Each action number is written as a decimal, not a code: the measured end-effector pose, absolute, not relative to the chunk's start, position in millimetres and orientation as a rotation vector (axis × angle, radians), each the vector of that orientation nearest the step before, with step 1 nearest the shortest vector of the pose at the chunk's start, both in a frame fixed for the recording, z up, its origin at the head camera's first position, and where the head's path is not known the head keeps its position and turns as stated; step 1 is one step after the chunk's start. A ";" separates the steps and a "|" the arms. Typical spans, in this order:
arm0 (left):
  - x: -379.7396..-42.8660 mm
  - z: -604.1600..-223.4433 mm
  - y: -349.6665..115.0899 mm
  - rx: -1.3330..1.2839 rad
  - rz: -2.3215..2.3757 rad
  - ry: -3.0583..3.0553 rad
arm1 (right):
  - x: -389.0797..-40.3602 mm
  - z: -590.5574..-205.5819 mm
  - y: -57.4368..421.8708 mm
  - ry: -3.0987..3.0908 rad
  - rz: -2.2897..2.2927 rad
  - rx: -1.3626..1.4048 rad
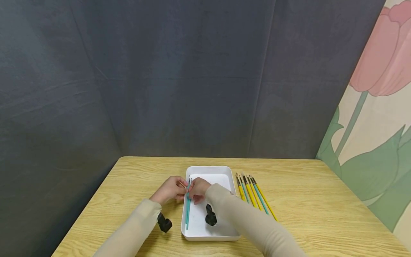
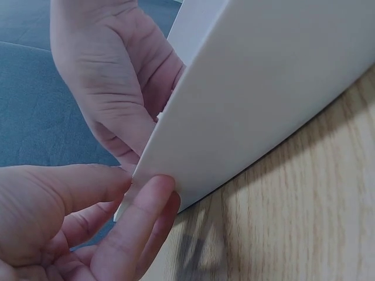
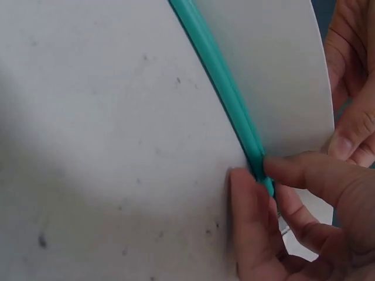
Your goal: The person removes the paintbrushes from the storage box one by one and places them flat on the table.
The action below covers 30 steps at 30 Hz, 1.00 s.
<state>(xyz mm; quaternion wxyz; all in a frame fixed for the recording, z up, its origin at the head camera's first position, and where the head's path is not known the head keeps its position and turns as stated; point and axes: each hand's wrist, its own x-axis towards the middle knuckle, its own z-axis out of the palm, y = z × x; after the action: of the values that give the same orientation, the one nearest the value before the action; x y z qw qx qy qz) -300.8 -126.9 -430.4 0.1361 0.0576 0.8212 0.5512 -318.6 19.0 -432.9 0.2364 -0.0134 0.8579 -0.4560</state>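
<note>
A white tray (image 1: 212, 236) stands on the table, and teal paintbrushes (image 1: 187, 214) lie lengthwise along its left wall. Inside the tray my right hand (image 1: 199, 187) pinches the teal handles (image 3: 225, 88) between thumb and fingers, near their bristle end. How many handles it has hold of cannot be told. My left hand (image 1: 173, 189) grips the tray's left rim, one finger (image 2: 137, 225) against the outer wall and the thumb at the edge. Both hands are close together there, the tray wall (image 2: 252, 88) between them in the left wrist view. The bristles are partly hidden.
Right of the tray, several yellow and teal paintbrushes (image 1: 253, 192) lie side by side on the wooden table (image 1: 321, 207), bristles away from me. A dark curtain (image 1: 192, 78) hangs behind the table. A wall with a painted tulip (image 1: 379, 53) is at the right.
</note>
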 end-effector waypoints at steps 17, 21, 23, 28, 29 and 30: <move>-301.6 -432.7 -127.9 0.189 1.611 2.359 | -310.5 -424.7 11.7 2.478 -1.111 -0.069; -301.6 -433.2 -128.4 0.194 1.608 2.361 | -311.6 -425.3 12.8 2.447 -1.130 -0.054; -301.7 -433.4 -128.5 0.188 1.611 2.360 | -312.2 -425.4 13.8 2.420 -1.147 -0.049; -301.1 -433.2 -128.0 0.174 1.614 2.361 | -312.6 -424.8 17.3 2.365 -1.192 -0.058; -301.1 -433.0 -127.8 0.173 1.613 2.361 | -312.8 -424.7 18.2 2.354 -1.203 -0.057; -301.1 -433.0 -127.6 0.171 1.611 2.360 | -313.2 -424.7 19.2 2.342 -1.215 -0.055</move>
<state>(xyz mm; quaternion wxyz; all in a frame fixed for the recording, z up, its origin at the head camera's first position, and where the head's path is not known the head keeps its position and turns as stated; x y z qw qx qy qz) -301.1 -127.6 -433.0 0.1390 0.0590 0.8164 0.5574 -313.2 19.2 -424.7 0.2485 -0.0200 0.8596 -0.4460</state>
